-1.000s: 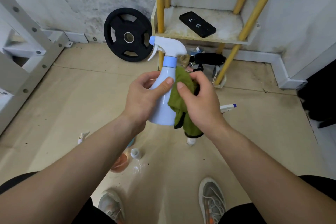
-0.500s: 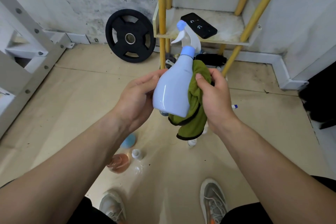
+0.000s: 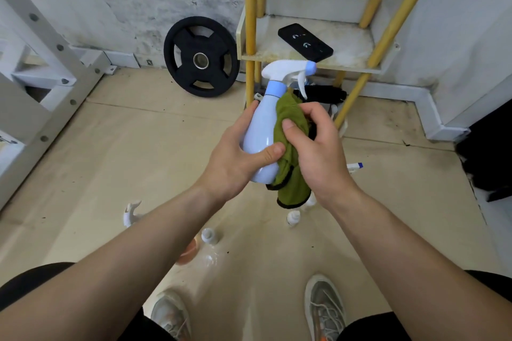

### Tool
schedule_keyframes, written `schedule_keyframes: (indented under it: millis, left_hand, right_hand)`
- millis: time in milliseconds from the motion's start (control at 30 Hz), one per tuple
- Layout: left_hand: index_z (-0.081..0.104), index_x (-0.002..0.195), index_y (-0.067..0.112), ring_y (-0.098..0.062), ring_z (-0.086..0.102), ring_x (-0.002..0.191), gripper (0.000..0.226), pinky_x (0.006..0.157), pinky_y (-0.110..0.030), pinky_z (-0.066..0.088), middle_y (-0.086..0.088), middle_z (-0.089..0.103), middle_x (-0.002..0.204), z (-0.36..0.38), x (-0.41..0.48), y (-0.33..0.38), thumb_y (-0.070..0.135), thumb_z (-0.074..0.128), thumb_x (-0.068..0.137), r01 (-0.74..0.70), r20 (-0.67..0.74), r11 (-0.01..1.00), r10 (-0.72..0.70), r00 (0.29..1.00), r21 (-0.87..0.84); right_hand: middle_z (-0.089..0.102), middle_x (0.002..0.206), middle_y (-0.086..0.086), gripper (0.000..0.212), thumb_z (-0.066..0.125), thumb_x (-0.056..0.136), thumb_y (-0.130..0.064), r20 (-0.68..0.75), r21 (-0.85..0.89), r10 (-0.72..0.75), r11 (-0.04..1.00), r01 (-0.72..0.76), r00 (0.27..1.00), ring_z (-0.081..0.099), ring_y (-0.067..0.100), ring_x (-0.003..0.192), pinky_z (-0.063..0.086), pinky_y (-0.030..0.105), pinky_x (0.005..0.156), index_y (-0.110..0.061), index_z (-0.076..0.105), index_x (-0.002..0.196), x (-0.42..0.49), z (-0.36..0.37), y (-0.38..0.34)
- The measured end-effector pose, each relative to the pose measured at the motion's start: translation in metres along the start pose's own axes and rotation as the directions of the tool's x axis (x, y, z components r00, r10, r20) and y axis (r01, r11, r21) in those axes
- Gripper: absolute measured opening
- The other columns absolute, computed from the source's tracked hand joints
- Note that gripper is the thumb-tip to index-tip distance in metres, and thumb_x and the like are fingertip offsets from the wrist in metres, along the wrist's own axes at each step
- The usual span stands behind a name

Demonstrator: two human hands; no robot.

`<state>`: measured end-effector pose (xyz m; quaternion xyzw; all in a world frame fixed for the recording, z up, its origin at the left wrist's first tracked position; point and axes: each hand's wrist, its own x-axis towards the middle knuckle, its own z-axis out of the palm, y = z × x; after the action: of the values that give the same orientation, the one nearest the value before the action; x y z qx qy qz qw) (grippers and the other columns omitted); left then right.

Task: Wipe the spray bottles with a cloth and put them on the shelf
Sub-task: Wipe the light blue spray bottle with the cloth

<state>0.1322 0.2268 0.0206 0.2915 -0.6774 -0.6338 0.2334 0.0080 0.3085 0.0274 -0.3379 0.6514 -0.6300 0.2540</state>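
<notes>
My left hand [image 3: 235, 158] grips a pale blue spray bottle [image 3: 261, 124] by its lower body, thumb across the front. The bottle is upright and its white trigger head with a blue nozzle tip points right. My right hand [image 3: 315, 149] holds a green cloth [image 3: 291, 147] pressed against the bottle's right side, thumb on the cloth. The cloth's black-edged end hangs below the hands. The yellow-legged shelf [image 3: 352, 63] stands just beyond, with a black remote [image 3: 304, 42] on its board. More bottles lie on the floor: an orange one [image 3: 188, 252], a white sprayer [image 3: 131, 213], small white ones [image 3: 293, 217].
A black weight plate [image 3: 201, 57] leans on the wall left of the shelf. A white metal frame [image 3: 41, 83] fills the left side. Dark items [image 3: 324, 93] sit under the shelf. A white bottle with a blue tip [image 3: 354, 166] lies right of my hands. My shoes [image 3: 324, 310] are below.
The bottle has been turned in my hands: its nozzle pointed left before and now points right. My right hand with the cloth has slid along the bottle's side.
</notes>
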Motion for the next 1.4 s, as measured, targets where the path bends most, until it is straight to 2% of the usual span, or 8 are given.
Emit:
schedule_keyframes:
  millis: [133,333,467,667,933,1067,1233,1400]
  left_hand:
    - [0.048,0.147,0.035,-0.002,0.058,0.125,0.051,0.110,-0.034,0.046,0.016,0.060,0.139,-0.002,-0.002,0.003,0.027,0.063,0.099,0.028,-0.069,0.999,-0.031,0.997,-0.033]
    - [0.059,0.131,0.036,-0.004,0.070,0.090,0.063,0.070,-0.017,0.056,0.003,0.063,0.120,-0.013,-0.005,0.000,0.029,0.085,0.074,0.165,-0.113,0.986,-0.162,0.980,0.013]
    - [0.071,0.112,0.032,-0.015,0.072,0.094,0.045,0.080,-0.030,0.057,0.001,0.069,0.112,-0.015,-0.009,0.000,0.023,0.084,0.070,0.202,-0.042,0.977,-0.200,0.979,0.061]
    - [0.068,0.113,0.028,-0.006,0.061,0.075,0.038,0.055,-0.008,0.044,0.005,0.061,0.093,-0.021,-0.020,-0.013,0.022,0.082,0.078,0.229,-0.244,0.956,-0.181,0.953,0.183]
    - [0.056,0.126,0.028,-0.011,0.063,0.091,0.054,0.056,-0.027,0.046,0.007,0.063,0.117,-0.032,-0.062,-0.038,0.031,0.081,0.079,0.279,-0.385,0.934,-0.179,0.906,0.222]
    - [0.055,0.123,0.028,-0.022,0.066,0.108,0.050,0.091,-0.050,0.057,-0.002,0.066,0.115,-0.026,-0.076,-0.063,0.028,0.082,0.081,0.297,-0.360,0.955,-0.278,0.891,-0.002]
    - [0.068,0.111,0.021,-0.020,0.072,0.098,0.030,0.091,-0.048,0.058,0.000,0.075,0.099,-0.010,-0.074,-0.093,0.044,0.068,0.092,0.363,-0.323,0.917,-0.398,0.859,-0.166]
    - [0.069,0.086,0.012,-0.014,0.056,0.069,0.035,0.064,-0.027,0.044,0.006,0.060,0.071,-0.019,-0.052,-0.128,0.047,0.068,0.090,0.354,-0.381,0.928,-0.287,0.879,0.118]
  right_hand:
    - [0.066,0.080,-0.015,0.013,0.068,0.093,-0.016,-0.090,-0.016,0.012,1.000,-0.013,0.996,0.064,0.008,0.080,0.055,0.033,0.076,-0.027,0.062,0.090,0.004,-0.003,0.000]
    - [0.073,0.098,-0.004,0.007,0.071,0.090,-0.029,-0.134,-0.037,0.226,0.972,-0.233,0.965,0.071,0.019,0.093,0.059,0.049,0.088,-0.032,0.067,0.085,0.008,-0.001,0.012]
    - [0.074,0.092,0.006,0.008,0.065,0.094,-0.031,-0.042,-0.133,0.380,0.915,-0.382,0.924,0.072,0.028,0.089,0.059,0.054,0.087,-0.024,0.069,0.093,0.007,0.001,0.022]
    - [0.075,0.092,0.015,0.034,0.062,0.077,-0.041,0.075,-0.285,0.533,0.821,-0.494,0.843,0.073,0.036,0.089,0.059,0.057,0.087,-0.013,0.071,0.095,-0.012,0.007,0.039]
    - [0.075,0.100,0.019,0.016,0.065,0.096,-0.022,0.214,-0.375,0.569,0.798,-0.472,0.794,0.072,0.038,0.095,0.058,0.052,0.090,-0.008,0.069,0.101,-0.055,0.005,0.049]
    - [0.075,0.100,0.015,0.011,0.063,0.096,-0.023,0.155,-0.243,0.603,0.791,-0.561,0.782,0.073,0.036,0.094,0.058,0.055,0.091,-0.016,0.069,0.102,-0.064,0.014,0.067]
    - [0.075,0.098,0.014,0.008,0.063,0.094,-0.023,0.057,-0.146,0.644,0.761,-0.632,0.763,0.072,0.036,0.094,0.058,0.058,0.090,-0.020,0.070,0.095,-0.070,0.031,0.112]
    - [0.075,0.099,0.011,0.010,0.064,0.096,-0.023,0.026,-0.147,0.680,0.728,-0.670,0.733,0.072,0.033,0.095,0.058,0.054,0.092,-0.017,0.071,0.099,-0.063,0.045,0.157]
